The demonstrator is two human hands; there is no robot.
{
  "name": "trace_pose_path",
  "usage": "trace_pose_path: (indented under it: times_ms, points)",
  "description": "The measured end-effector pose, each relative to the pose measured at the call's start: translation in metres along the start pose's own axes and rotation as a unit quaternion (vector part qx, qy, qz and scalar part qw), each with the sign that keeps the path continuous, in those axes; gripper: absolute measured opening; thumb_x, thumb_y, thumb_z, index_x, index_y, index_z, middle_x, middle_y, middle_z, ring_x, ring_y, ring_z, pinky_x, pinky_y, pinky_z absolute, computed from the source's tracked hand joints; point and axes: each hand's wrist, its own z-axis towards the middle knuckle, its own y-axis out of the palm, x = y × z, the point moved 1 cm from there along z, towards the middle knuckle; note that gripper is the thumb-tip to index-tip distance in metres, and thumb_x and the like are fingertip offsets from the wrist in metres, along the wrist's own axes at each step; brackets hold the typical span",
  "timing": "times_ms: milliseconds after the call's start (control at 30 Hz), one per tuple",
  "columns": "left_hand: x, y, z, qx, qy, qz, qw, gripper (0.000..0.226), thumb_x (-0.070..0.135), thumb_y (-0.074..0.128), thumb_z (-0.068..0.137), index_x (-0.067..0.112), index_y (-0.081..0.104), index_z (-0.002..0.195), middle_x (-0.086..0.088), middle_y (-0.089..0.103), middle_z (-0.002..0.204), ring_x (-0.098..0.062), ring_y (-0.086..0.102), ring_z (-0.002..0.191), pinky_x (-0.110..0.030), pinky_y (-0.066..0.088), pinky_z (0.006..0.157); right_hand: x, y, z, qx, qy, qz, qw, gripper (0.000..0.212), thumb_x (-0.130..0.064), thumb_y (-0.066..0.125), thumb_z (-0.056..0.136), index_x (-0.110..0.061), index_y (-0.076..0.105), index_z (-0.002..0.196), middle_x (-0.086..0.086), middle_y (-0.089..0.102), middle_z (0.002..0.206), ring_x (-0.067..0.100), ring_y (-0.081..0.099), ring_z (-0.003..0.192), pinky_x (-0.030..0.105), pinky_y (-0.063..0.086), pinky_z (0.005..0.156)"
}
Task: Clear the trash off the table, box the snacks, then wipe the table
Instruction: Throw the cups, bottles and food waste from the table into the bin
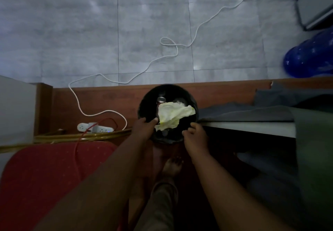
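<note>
The grey tiled floor [144, 32] is taking up most of what I'm looking at, dim and slightly shiny, with a wooden skirting board [108, 97] running along below it. A red padded chair [45, 176] with a gold metal frame is sitting at the lower left. On the right, the table [252, 128] is showing its pale edge, with a dark grey cloth [261, 111] lying rumpled over its top. A shiny blue object [310, 59] is lying on the floor at the far right; I can't tell what it is.

Between chair and table, a round black trash bin [146, 104] is standing against the skirting, just beside the table's corner. Inside it, a crumpled pale yellowish paper [174, 115] is lying on top, and a can [161, 100] is peeking out beside it.

The left hand [144, 128] is gripping the bin's near rim, its fingers curled over the edge with the thumb pointing inward toward the paper. The right hand [193, 138] is closing on the rim at the table side, fingers bent and pressed together.

A white cable [180, 50] is snaking across the floor down to a white power strip [95, 128] by the chair, where a thin red wire [79, 140] is looping. A bare foot [172, 166] is showing below the bin.
</note>
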Motion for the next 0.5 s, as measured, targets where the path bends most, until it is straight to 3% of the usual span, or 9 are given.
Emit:
trace_pose_path:
  times_ms: [133,200,267,367,500]
  points:
    - [0.001,-0.006,-0.028,0.0,0.028,0.054,0.998,0.056,0.051,0.062,0.082,0.007,0.067,0.116,-0.015,0.068,0.118,-0.029,0.063,0.11,-0.041,0.05,0.095,-0.001,-0.019,-0.038,-0.007,-0.003,0.049,0.999,0.047,-0.005,0.058,0.091,-0.006,0.045,0.137,0.015,0.053,0.133,0.017,0.053,0.102,0.026,0.039,0.078]
    - [0.01,-0.008,-0.048,0.007,0.031,0.056,0.998,0.069,0.055,0.059,0.081,0.006,0.058,0.129,-0.015,0.059,0.132,-0.029,0.056,0.12,-0.042,0.046,0.101,-0.004,-0.026,-0.055,-0.01,-0.013,0.061,0.998,0.047,-0.006,0.058,0.091,-0.008,0.045,0.137,0.013,0.053,0.133,0.015,0.051,0.101,0.026,0.04,0.079]
    - [0.029,-0.008,-0.087,0.016,0.053,0.047,0.997,0.068,0.047,0.059,0.088,0.006,0.046,0.14,-0.015,0.049,0.143,-0.03,0.049,0.129,-0.042,0.042,0.106,-0.016,-0.047,-0.088,-0.01,-0.04,0.068,0.997,0.046,-0.01,0.059,0.091,-0.012,0.047,0.135,0.009,0.054,0.132,0.014,0.052,0.103,0.027,0.041,0.081]
    - [0.063,-0.009,-0.152,0.033,0.105,0.051,0.993,0.06,0.041,0.056,0.092,0.011,0.044,0.142,-0.013,0.05,0.142,-0.03,0.048,0.129,-0.037,0.041,0.105,-0.032,-0.082,-0.148,-0.003,-0.112,0.08,0.99,0.044,-0.012,0.06,0.089,-0.016,0.051,0.132,0.003,0.059,0.123,0.013,0.057,0.103,0.025,0.044,0.082]
    - [0.105,-0.013,-0.253,0.085,0.214,0.072,0.97,0.054,0.051,0.056,0.088,0.02,0.054,0.132,-0.006,0.061,0.129,-0.028,0.055,0.12,-0.034,0.04,0.095,-0.049,-0.147,-0.239,0.033,-0.217,0.095,0.971,0.043,-0.012,0.062,0.085,-0.021,0.057,0.126,-0.006,0.064,0.106,0.006,0.061,0.093,0.014,0.046,0.078]
